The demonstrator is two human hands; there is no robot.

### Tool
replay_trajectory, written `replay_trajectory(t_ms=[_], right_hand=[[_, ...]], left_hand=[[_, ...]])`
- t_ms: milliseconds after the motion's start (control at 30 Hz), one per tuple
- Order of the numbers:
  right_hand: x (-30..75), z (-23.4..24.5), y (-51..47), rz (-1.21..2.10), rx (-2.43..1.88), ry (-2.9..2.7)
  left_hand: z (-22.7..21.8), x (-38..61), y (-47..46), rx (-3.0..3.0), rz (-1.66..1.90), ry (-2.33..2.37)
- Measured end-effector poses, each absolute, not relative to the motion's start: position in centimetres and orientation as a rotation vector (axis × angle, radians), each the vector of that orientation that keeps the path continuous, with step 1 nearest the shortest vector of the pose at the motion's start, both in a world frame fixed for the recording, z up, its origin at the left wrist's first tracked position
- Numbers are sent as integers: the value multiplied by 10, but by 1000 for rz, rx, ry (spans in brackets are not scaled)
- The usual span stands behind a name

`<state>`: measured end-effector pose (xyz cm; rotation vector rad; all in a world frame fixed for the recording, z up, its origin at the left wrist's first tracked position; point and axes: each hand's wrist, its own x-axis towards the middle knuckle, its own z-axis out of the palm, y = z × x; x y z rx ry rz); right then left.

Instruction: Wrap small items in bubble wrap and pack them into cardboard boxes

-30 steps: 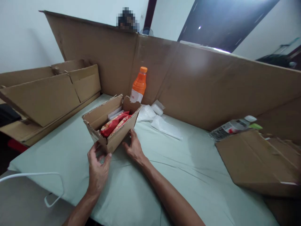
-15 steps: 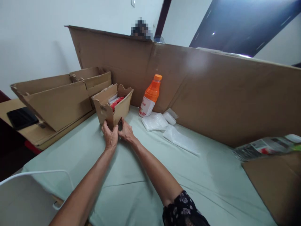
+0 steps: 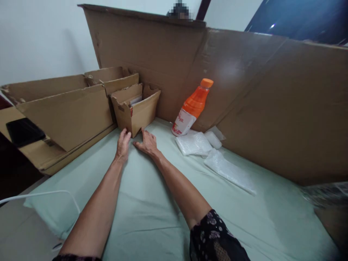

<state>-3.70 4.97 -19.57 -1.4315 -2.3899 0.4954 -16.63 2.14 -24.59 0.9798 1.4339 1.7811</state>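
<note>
A small open-topped cardboard box (image 3: 145,116) stands on the pale green cloth, with flat items partly visible inside. At its near left lower edge is my left hand (image 3: 123,145), fingers apart and nothing in the grip. My right hand (image 3: 148,142) rests by the lower right side, thumb stretched out to the left. Its fingertips are at or against the cardboard; exact contact is hard to make out. Neither hand is wrapped round anything. To the right of the box, an orange-capped bottle (image 3: 192,107) of orange drink leans against the cardboard wall.
Long cardboard boxes (image 3: 65,112) stand at the left, with a black phone-like slab (image 3: 25,131) beside them. Bubble wrap pieces (image 3: 193,143) lie near the bottle. A tall cardboard wall (image 3: 252,108) runs along the back, with a person's head (image 3: 179,11) behind it.
The small box sits farther back, closer to the long boxes. Both hands have loosened from its lower corner and moved slightly apart. The camera view has shifted.
</note>
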Motion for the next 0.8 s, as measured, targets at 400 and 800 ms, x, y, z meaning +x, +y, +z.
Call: replay_trajectory(t_ms=[400,800], right_hand=[[33,-209,-95,181,-1115,-2705],[178,-195,-279,147,-1194,-2658]], left_hand=[[-225,-162,-3,982,1662,1829],[-218,-41,-126,2059,969,1714]])
